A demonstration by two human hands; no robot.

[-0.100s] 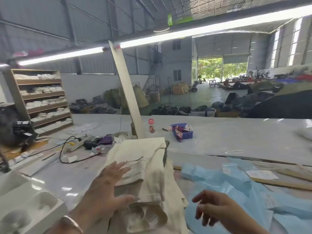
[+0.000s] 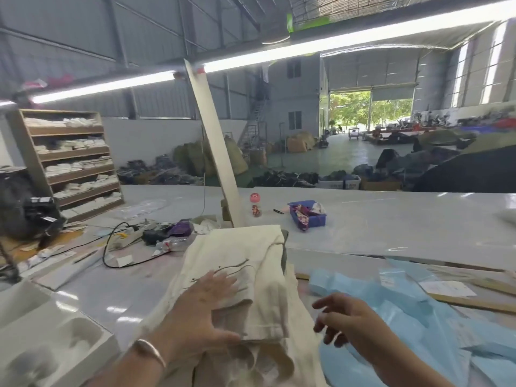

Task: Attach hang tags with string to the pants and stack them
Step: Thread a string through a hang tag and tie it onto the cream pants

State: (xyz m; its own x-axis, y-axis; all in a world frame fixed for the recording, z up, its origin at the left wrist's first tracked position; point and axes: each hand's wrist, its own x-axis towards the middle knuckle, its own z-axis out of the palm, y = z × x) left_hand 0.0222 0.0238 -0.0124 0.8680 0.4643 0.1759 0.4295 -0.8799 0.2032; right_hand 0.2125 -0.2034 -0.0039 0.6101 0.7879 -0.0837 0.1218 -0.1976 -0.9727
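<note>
The folded cream pants (image 2: 248, 277), lying at the near edge of the worktop (image 2: 391, 219), are now being pressed further up by the left hand (image 2: 201, 311), fingers spread flat, while the right hand (image 2: 346, 322) is being hovered loosely curled and empty, suggesting stacking

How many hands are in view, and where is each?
2. The left hand lies flat on the folded cream pants. The right hand hangs above the blue plastic bags, fingers loosely curled, holding nothing.
</note>
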